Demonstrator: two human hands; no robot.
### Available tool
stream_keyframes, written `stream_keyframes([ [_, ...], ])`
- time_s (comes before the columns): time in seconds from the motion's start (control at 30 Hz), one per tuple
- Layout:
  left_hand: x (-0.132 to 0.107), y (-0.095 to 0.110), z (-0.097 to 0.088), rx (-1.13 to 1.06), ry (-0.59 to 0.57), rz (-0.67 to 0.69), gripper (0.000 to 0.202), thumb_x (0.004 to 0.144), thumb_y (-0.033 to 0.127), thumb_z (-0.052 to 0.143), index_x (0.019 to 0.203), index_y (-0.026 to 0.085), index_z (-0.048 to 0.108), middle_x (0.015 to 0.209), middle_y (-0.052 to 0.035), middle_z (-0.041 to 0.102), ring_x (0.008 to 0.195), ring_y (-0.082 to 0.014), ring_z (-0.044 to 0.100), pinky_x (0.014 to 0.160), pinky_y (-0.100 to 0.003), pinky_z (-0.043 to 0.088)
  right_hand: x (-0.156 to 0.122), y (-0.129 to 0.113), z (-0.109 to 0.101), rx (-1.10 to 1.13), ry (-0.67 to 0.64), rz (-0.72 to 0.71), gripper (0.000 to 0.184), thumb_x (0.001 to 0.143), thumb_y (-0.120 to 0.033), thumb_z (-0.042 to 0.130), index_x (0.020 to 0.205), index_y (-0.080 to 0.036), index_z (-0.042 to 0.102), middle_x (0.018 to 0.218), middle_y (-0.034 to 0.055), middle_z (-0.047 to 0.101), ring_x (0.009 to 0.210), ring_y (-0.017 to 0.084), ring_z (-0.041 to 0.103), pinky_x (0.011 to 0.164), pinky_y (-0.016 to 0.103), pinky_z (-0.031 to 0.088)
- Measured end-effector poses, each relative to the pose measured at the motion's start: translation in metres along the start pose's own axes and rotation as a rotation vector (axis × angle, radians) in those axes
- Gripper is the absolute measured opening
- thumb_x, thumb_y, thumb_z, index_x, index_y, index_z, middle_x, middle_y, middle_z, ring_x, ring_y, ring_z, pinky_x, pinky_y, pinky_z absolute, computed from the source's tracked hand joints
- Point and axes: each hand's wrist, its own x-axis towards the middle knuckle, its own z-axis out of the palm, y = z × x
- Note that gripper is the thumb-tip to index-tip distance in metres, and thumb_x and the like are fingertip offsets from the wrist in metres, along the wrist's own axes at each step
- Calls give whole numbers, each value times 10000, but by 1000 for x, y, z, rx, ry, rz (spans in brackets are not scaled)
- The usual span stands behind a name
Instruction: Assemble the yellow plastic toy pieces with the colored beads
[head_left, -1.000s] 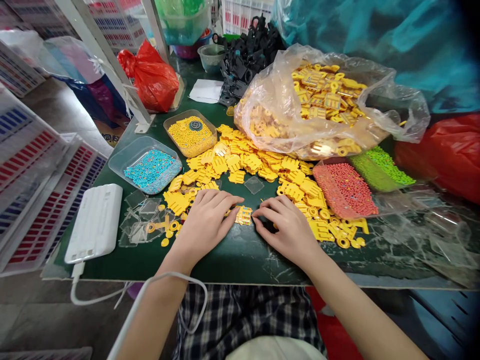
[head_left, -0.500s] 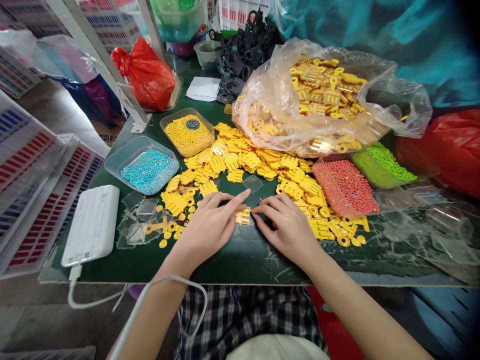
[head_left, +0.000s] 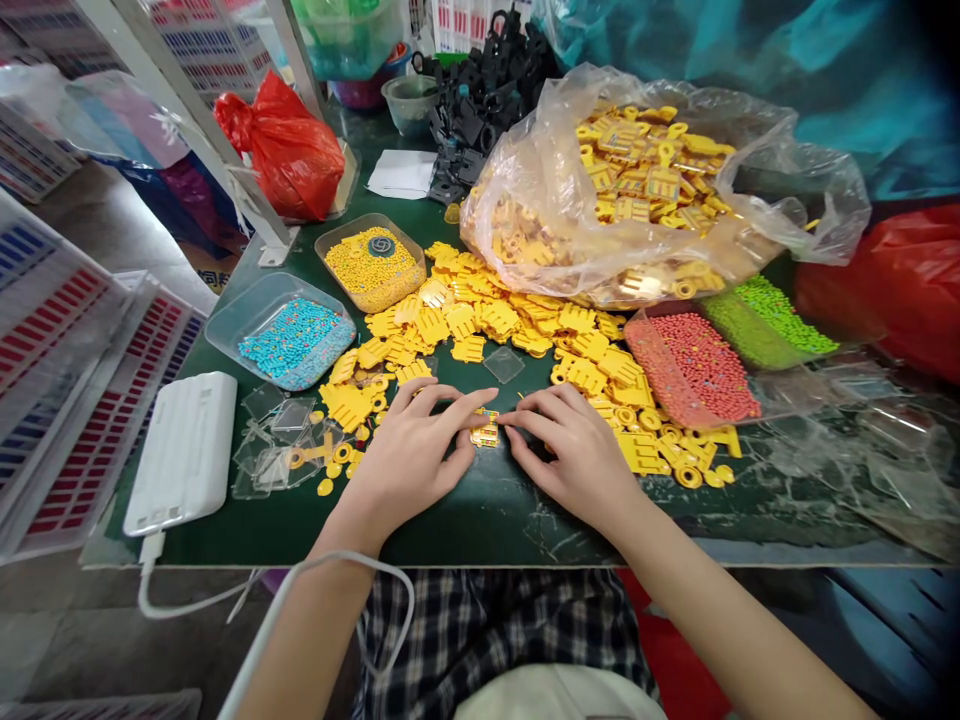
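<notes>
A small yellow plastic piece with rows of coloured beads in its slots lies flat on the green tabletop between my hands. My left hand rests at its left, index finger stretched over its upper edge, thumb apart and lower down. At its right edge is my right hand, the index fingertip touching or very near the piece, thumb and fingers spaced apart. Neither hand grips anything that I can see. Just beyond the piece lies a clear square plate, with loose yellow plastic pieces heaped around behind it.
Open tubs hold blue beads, yellow beads, red beads and green beads. A clear bag of yellow pieces stands behind. Clear plates and a white power bank with cable lie left. Black parts are piled at the back.
My left thumb has drawn back and down from the beaded piece, and the left index finger sits slightly lower. My right hand has barely moved. The whole view has shifted a little.
</notes>
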Motion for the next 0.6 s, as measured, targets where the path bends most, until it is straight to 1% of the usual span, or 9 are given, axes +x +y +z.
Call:
stream_keyframes([
  [0.17, 0, 1, -2, 3, -10, -15, 406, 875, 160, 469, 1256, 214, 598, 914, -45, 696, 960, -209, 563, 1000, -429, 416, 0, 0, 0, -16, 37, 15, 142, 921, -176, 526, 936, -173, 667, 860, 67, 662, 834, 210, 530, 728, 355, 482],
  [0.23, -1, 0, -3, 5, -18, -18, 410, 861, 162, 475, 1246, 211, 607, 909, -50, 692, 965, -218, 553, 970, -421, 431, 0, 2, -5, -35, 72, 53, 141, 930, -192, 519, 957, -185, 657, 867, 63, 666, 849, 211, 550, 739, 359, 481],
  [0.3, -2, -1, -3, 23, 5, -18, 397, 857, 165, 475, 1220, 217, 627, 918, -60, 681, 968, -222, 548, 941, -411, 446, -3, 6, -16, -62, 115, 99, 134, 937, -222, 520, 976, -193, 645, 885, 61, 675, 865, 216, 573, 752, 367, 477],
  [0.37, -2, -2, -3, 34, 62, -8, 379, 865, 158, 471, 1200, 220, 634, 918, -61, 680, 947, -216, 554, 924, -405, 451, -7, 15, -33, -113, 158, 151, 134, 941, -249, 520, 988, -202, 636, 907, 59, 687, 867, 223, 593, 762, 377, 471],
  [0.43, -3, -5, -4, 30, 129, 15, 359, 881, 152, 461, 1193, 215, 626, 904, -52, 690, 912, -207, 563, 921, -404, 450, -14, 29, -54, -196, 202, 216, 140, 939, -277, 521, 981, -213, 638, 925, 59, 696, 857, 230, 604, 765, 387, 467],
  [0.53, -2, -9, -3, 27, 204, 30, 317, 900, 179, 460, 1158, 221, 639, 894, -45, 691, 895, -210, 567, 920, -407, 446, -26, 57, -90, -339, 264, 339, 177, 931, -333, 515, 954, -226, 655, 899, 65, 700, 819, 243, 601, 726, 401, 463],
  [0.6, -1, -9, -2, 29, 225, 16, 305, 906, 194, 460, 1140, 226, 653, 883, -46, 685, 898, -216, 567, 919, -414, 443, -36, 77, -112, -404, 293, 402, 210, 924, -366, 509, 935, -229, 667, 867, 77, 700, 777, 249, 593, 678, 405, 458],
])
